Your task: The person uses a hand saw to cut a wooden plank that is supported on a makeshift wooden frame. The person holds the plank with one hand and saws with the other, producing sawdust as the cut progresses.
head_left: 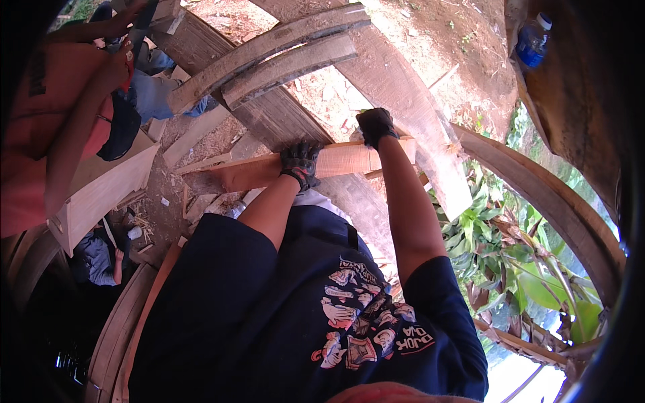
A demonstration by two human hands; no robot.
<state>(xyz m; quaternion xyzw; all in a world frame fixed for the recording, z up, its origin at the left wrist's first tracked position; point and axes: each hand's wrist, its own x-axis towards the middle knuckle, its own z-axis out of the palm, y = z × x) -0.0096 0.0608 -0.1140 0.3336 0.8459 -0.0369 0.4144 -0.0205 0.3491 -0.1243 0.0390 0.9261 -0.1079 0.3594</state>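
Note:
A reddish-brown wooden plank point(344, 160) lies crosswise in front of me, over other boards. My left hand point(300, 165), in a dark work glove, rests on top of this plank with its fingers stretched out. Farther right, my right hand point(376, 126), also gloved in black, is closed in a fist by the plank's far edge near its right end. Whatever sits inside that fist is hidden by the glove. Beneath the plank a wide weathered board point(279, 121) runs at a slant.
Two curved timbers point(295, 67) lie beyond my hands. At the right stand a long curved beam point(551, 195), green plants point(474, 228) and a blue-labelled bottle point(533, 46). A person in an orange-red shirt point(70, 107) is close on the left, near a pale wooden box point(101, 195). Shavings litter the ground.

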